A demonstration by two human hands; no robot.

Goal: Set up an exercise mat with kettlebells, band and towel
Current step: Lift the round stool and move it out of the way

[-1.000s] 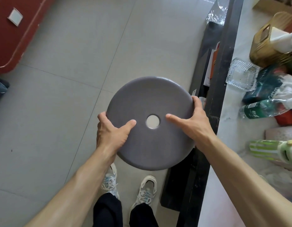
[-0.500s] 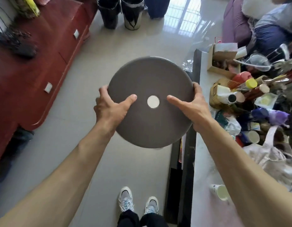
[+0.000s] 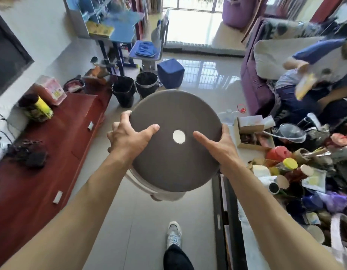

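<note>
Tiled floor (image 3: 149,221), grey round stool (image 3: 174,152) between both grips, left hand (image 3: 127,137) and right hand (image 3: 217,147) clamped on its rim

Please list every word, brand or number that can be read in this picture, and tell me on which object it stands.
None can be read.
Pink package on the red cabinet: yellow print, too blurred.
Yellow-labelled jar: blurred.
Bottles and packets on the cluttered table: labels too small and blurred.
Grey round stool, held by the left hand and right hand: no text.
</note>
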